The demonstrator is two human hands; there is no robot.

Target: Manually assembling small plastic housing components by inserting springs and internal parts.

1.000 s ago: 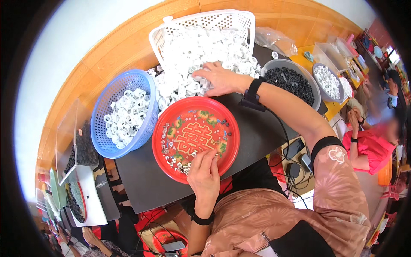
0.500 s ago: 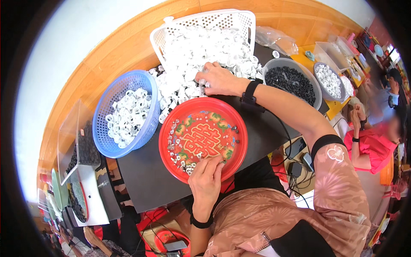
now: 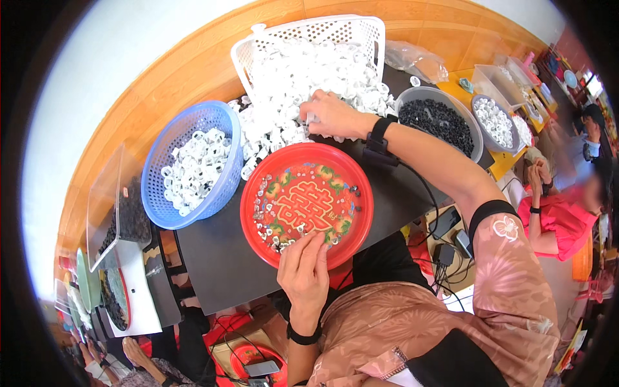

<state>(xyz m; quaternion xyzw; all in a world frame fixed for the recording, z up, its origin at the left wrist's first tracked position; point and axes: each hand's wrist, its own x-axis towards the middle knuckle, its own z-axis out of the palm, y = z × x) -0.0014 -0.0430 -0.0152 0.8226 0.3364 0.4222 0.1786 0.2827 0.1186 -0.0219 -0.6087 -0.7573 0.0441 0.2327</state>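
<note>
At left, a blue perforated basket (image 3: 222,197) of white pieces (image 3: 196,171) stands near the edge of the dark worktop (image 3: 213,267); I find its contents much as they were. Centre, the red tray (image 3: 359,232) lies a little further right than a second ago, beside the blue basket rather than tucked as close to it. Small shiny pieces (image 3: 277,246) remain scattered along its left and near sides, with a few dark bits (image 3: 356,191) at the right. The left hand (image 3: 303,274) rests at the near rim, fingers bunched and pointing inward; from my distant post I cannot tell whether anything is pinched beneath the fingertips. Above the tray, a white heap (image 3: 290,90) spills from the tilted white basket (image 3: 372,35) onto the worktop. The right hand (image 3: 335,117) stays at the heap's lower right, its fingers now more curled; something pale shows by the thumb, but whether it is gripped I cannot tell. I take this as picking in progress, with the tray kept within reach. Farthest right, a grey bowl (image 3: 478,138) of black pieces (image 3: 435,126) stands apart from both hands, unchanged.
</note>
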